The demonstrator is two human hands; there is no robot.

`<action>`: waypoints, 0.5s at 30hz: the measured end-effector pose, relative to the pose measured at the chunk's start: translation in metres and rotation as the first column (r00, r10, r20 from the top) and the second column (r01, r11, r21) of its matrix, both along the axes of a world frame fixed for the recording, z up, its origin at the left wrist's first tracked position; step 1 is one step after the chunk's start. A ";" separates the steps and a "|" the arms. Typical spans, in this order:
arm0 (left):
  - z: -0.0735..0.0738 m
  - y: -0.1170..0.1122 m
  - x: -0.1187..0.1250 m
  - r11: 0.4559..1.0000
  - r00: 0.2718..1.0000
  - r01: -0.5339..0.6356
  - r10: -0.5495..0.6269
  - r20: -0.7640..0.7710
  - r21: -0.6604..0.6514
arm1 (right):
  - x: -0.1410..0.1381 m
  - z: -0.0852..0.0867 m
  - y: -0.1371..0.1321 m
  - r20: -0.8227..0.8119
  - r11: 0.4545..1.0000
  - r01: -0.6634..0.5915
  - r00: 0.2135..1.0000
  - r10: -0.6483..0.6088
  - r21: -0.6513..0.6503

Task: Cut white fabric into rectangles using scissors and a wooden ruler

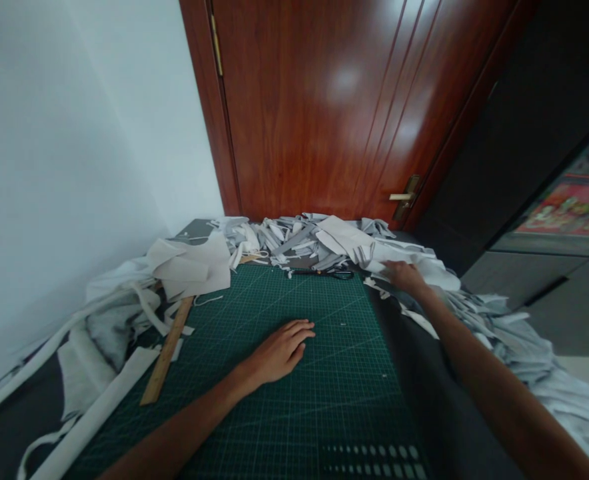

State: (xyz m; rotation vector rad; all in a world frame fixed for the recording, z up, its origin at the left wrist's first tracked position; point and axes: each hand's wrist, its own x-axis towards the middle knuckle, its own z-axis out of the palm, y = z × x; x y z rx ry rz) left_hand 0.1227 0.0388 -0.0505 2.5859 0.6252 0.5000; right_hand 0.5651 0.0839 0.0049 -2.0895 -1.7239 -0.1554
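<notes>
My left hand (280,351) lies on the green cutting mat (334,373), palm down, with its fingers stretched out and nothing in them. Farther off to the right, my right hand (405,276) reaches into the scraps beyond the mat's right edge. Its fingers look closed on the edge of a white scrap (377,266), though they are small and slightly blurred. Along the far edge of the mat lies a pair of dark-handled scissors (342,274). A wooden ruler (167,353) rests slantwise over the mat's left edge.
White and grey offcuts (294,237) are heaped along the back, before a brown door (314,120). Pale pattern sheets (192,267) and long white strips (104,407) lie at left. More grey-white cloth (549,373) is piled at right, near a dark cabinet (524,120).
</notes>
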 end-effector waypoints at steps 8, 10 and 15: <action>-0.012 0.020 -0.035 0.992 0.990 -0.093 0.102 -0.100 0.091 | 0.020 0.112 -0.001 -0.231 0.842 0.386 0.920 -0.318 0.378; -0.015 0.038 -0.055 0.961 0.959 -0.265 0.271 -0.086 0.078 | 0.029 0.157 -0.006 -0.303 0.749 0.418 0.906 -0.297 0.515; -0.010 0.080 -0.099 0.856 0.856 -0.517 0.517 0.036 0.005 | 0.042 0.250 -0.019 -0.411 0.618 0.318 0.912 0.009 0.719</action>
